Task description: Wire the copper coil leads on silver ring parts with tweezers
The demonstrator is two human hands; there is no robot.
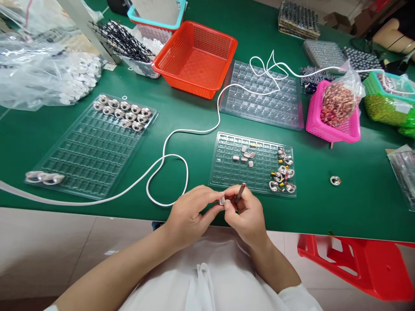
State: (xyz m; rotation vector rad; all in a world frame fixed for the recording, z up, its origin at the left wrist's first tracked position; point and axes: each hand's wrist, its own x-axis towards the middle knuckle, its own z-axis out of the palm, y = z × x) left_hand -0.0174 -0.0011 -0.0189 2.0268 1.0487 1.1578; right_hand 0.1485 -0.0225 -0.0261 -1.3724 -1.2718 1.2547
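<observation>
My left hand (pixel 195 211) pinches a small whitish, shiny part (pixel 221 200) between thumb and fingertips, just over the table's front edge. Touching the same part from the other side, my right hand (pixel 248 216) has its thumb and fingers closed. A slim dark tool (pixel 240 192), perhaps tweezers, sticks up out of my right hand. Beyond the hands lies a clear compartment tray (pixel 223 166) with several small pale pink pieces (pixel 244 159) near its middle. Several silvery rounded parts (pixel 282 172) with yellow and red bits sit along its right side.
Left, another clear tray (pixel 87 151) holds rows of silvery parts. A white cable (pixel 184 130) loops across the green table. Behind stand a red basket (pixel 194 88) and a large clear tray (pixel 259 108); a pink basket (pixel 333 131) and one loose silvery part (pixel 335 180) are right.
</observation>
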